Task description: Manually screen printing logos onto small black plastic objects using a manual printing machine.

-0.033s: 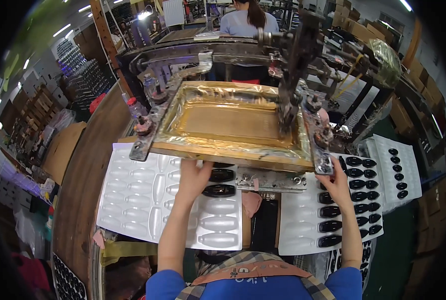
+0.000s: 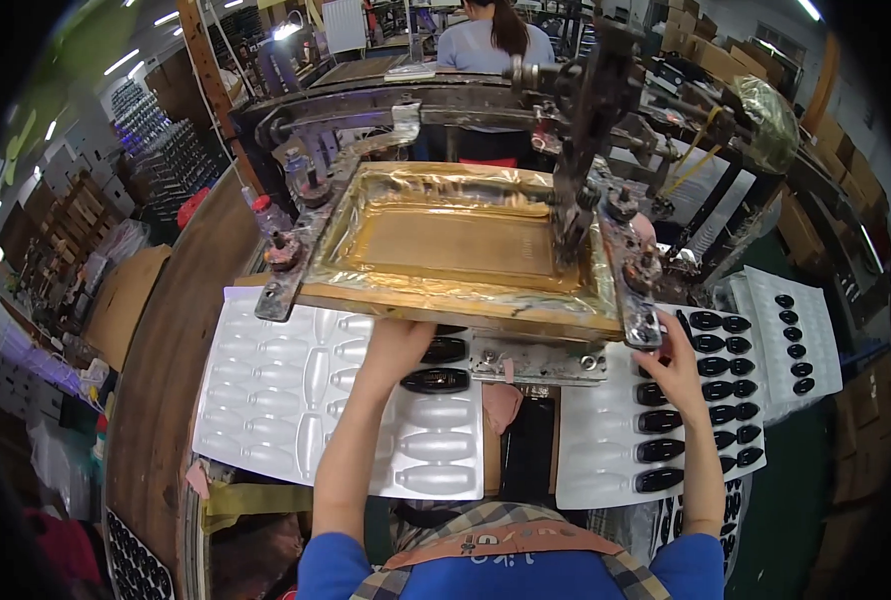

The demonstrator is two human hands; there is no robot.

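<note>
A screen-printing frame (image 2: 456, 309) with a gold-lined surface spans the middle under a metal arm. My left hand (image 2: 396, 355) reaches beneath its front edge, fingers hidden, beside glossy black oval pieces (image 2: 436, 380) on a white molded tray (image 2: 266, 420). My right hand (image 2: 674, 365) has its fingers curled at the metal bracket (image 2: 642, 325) on the frame's front right corner. Below the frame sit a metal fixture (image 2: 538, 367) and a pink cloth (image 2: 503, 405). A right tray (image 2: 591, 490) holds several black pieces.
A co-worker (image 2: 486, 45) in a light top is behind the machine (image 2: 366, 100). A curved wooden table edge (image 2: 156, 380) runs along the left. Cardboard boxes (image 2: 726, 55) are stacked at the back right. Another tray (image 2: 826, 330) with black pieces lies at the far right.
My left hand has shifted slightly right, further under the frame's front edge. My right hand is nearly in the same place.
</note>
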